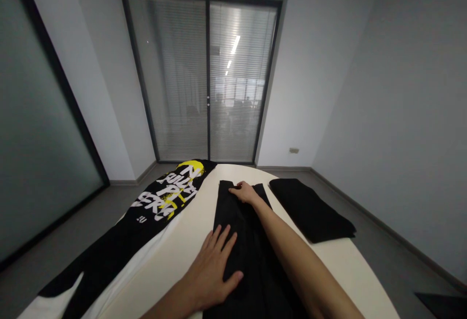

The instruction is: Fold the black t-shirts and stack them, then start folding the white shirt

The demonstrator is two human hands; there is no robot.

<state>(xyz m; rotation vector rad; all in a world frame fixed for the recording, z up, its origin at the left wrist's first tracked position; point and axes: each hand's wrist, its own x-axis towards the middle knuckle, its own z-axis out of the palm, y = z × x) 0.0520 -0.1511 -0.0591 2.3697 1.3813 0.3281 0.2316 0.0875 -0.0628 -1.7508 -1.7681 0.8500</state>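
Note:
A pair of black trousers point(241, 251), as it appears, lies lengthwise on the table in front of me, its two narrow ends pointing away. My left hand point(211, 270) rests flat on the left side of the cloth, fingers spread and thumb out to the right. Farther off, my right hand point(244, 192) is at the far end of the trousers, thumb and fingers bent at the cloth's edge near the gap between the ends. My right forearm covers part of the right side. The near end runs out of view.
The pale table point(146, 280) has a rounded far edge. Along its left side lies a black garment point(164, 197) with white and yellow lettering, hanging past the edge. A folded black cloth point(310, 207) lies on the right. Glass doors point(207, 80) with blinds stand beyond.

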